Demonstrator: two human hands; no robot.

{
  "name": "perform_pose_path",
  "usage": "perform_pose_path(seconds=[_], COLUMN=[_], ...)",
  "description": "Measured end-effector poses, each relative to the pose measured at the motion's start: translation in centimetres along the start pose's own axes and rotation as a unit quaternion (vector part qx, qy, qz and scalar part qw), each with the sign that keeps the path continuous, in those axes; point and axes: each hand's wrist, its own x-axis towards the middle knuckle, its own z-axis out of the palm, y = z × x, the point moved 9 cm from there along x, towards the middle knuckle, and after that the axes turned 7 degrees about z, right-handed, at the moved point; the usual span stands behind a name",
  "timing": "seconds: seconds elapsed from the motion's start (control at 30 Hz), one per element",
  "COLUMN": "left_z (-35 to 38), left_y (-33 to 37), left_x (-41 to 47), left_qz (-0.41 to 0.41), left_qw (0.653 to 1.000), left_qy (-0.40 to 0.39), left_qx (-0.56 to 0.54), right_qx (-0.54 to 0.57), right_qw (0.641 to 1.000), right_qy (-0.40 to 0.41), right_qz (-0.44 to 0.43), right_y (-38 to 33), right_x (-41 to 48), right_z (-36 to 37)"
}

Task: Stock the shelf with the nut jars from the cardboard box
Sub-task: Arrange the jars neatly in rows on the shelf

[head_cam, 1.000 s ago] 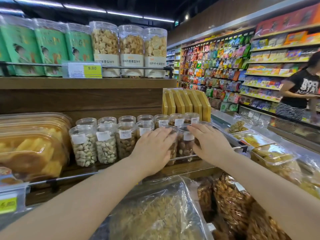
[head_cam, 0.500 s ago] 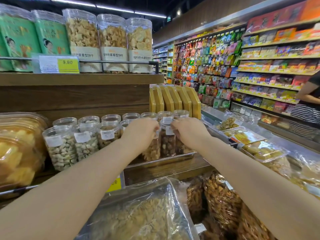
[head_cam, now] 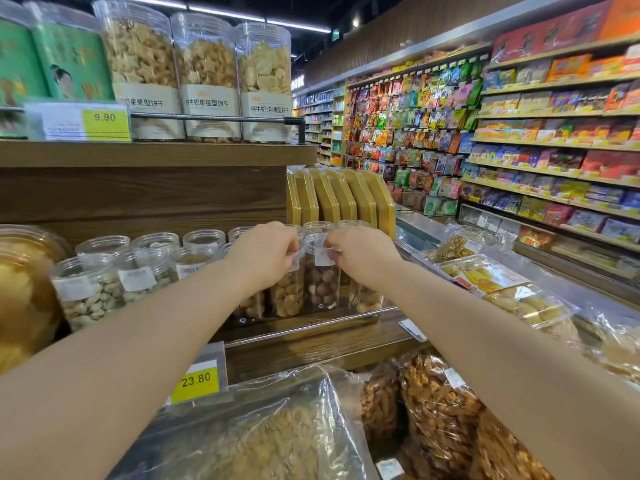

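Clear plastic nut jars [head_cam: 322, 285] stand on the wooden shelf [head_cam: 311, 344]; our left hand [head_cam: 263, 258] and right hand [head_cam: 363, 258], flat before, now clench fingers [head_cam: 289, 245] round two, aligning them.

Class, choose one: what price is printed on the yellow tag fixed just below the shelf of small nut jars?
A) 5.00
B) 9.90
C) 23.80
C: the yellow tag below the nut jars reads 23.80, while 9.90 is on the upper shelf's tag.
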Motion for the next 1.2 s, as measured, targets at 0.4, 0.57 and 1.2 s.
perform_pose_path(seconds=[0.4, 0.57, 1.2], left_z=[2.4, 2.0, 6.5], left_y=[3.7, 3.6, -0.1], left_x=[1.2, 1.6, 9.4], left_qz=[0.018, 0.029, 0.014], left_qw=[0.997, 0.997, 0.966], left_qy=[-0.081, -0.069, -0.248], left_qx=[-0.012, -0.012, -0.069], right_qx=[0.105, 0.116, 0.262], right_qw=[0.99, 0.989, 0.944], right_qy=[-0.089, -0.081, -0.187], right_qz=[0.037, 0.045, 0.072], right_y=[8.5, 8.0, 11.2], right_x=[-1.7, -0.4, 6.8], right_z=[-0.4, 0.4, 6.0])
